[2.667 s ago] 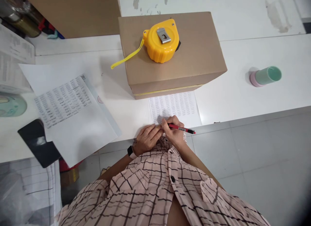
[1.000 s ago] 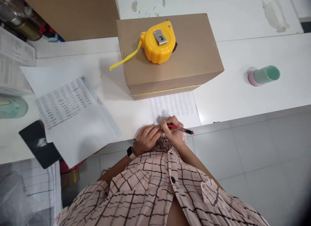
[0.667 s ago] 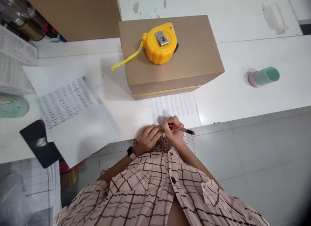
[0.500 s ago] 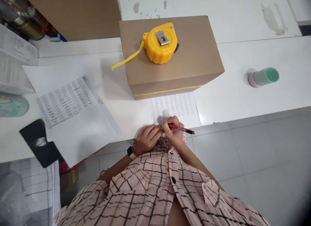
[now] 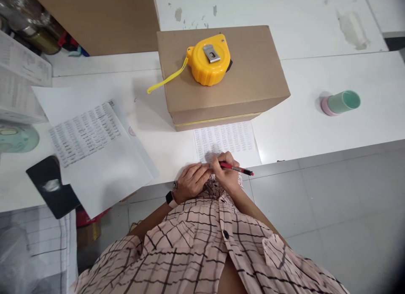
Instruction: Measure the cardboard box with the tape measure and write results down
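Note:
A red and black pen [image 5: 236,168] is gripped in my right hand [image 5: 226,171], which rests over the lower edge of a sheet of paper [image 5: 229,140] covered in rows of handwriting. The pen's tip is hidden by my fingers. My left hand [image 5: 193,181] lies flat at the table edge, fingers stretched out over the paper's lower left corner. A cardboard box [image 5: 223,95] stands on the far part of the sheet. On top of the box sits a yellow tape measure [image 5: 209,64] with a wrist strap.
At the left lie more written sheets [image 5: 107,171], overhanging the table edge, with a black flat object [image 5: 52,186] beside them. A larger cardboard box [image 5: 104,20] stands behind. To the right is a green and pink cup [image 5: 343,102] on the white table [image 5: 303,129].
The view has shifted very slightly, so the box and tape measure appear a little lower. Both hands hold nearly the same pose on the paper.

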`<state>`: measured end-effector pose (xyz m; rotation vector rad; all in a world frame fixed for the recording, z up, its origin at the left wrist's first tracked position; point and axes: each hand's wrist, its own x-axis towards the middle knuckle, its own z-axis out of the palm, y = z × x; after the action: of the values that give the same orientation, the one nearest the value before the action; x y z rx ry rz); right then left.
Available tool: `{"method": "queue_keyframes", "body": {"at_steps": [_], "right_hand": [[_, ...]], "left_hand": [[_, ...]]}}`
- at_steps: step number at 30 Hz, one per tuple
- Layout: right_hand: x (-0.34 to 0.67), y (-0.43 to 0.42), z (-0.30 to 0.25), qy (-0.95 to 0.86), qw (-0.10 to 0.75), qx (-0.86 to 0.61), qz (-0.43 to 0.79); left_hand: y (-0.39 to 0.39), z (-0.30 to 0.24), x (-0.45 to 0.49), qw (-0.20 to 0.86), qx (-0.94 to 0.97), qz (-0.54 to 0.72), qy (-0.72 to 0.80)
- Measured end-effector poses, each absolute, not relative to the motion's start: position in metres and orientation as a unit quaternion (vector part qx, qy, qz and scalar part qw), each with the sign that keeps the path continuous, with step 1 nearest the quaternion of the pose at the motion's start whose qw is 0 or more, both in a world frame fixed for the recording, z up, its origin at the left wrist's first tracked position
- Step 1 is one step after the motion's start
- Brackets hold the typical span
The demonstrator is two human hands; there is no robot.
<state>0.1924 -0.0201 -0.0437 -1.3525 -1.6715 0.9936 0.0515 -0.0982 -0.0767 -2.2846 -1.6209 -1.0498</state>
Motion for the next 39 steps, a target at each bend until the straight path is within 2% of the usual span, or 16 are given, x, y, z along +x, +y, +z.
{"method": "queue_keyframes", "body": {"at_steps": [14, 22, 24, 27, 31, 34, 37, 39], "right_hand": [[0.193, -0.018, -0.040, -0.669, 0.370, -0.522, 0.378], [0.190, -0.020, -0.041, -0.640, 0.400, -0.529, 0.387], [0.197, -0.014, -0.039, -0.617, 0.432, -0.545, 0.368], [0.222, 0.009, -0.035, -0.629, 0.446, -0.575, 0.274], [0.262, 0.051, -0.039, -0.717, 0.359, -0.580, 0.143], [0.278, 0.072, -0.047, -0.749, 0.294, -0.585, 0.103], [0.280, 0.082, -0.055, -0.768, 0.276, -0.573, 0.069], [0.278, 0.084, -0.058, -0.779, 0.272, -0.563, 0.048]], "left_hand": [[-0.096, -0.073, 0.051, 0.090, -0.764, -0.347, -0.537], [-0.098, -0.076, 0.051, 0.046, -0.759, -0.360, -0.540], [-0.099, -0.077, 0.051, 0.045, -0.761, -0.352, -0.544], [-0.099, -0.078, 0.050, 0.045, -0.762, -0.348, -0.544], [-0.100, -0.080, 0.052, 0.040, -0.757, -0.361, -0.543], [-0.098, -0.067, 0.055, 0.038, -0.749, -0.382, -0.541], [-0.088, -0.031, 0.053, 0.003, -0.725, -0.425, -0.542], [-0.073, 0.005, 0.046, 0.016, -0.710, -0.451, -0.541]]}}
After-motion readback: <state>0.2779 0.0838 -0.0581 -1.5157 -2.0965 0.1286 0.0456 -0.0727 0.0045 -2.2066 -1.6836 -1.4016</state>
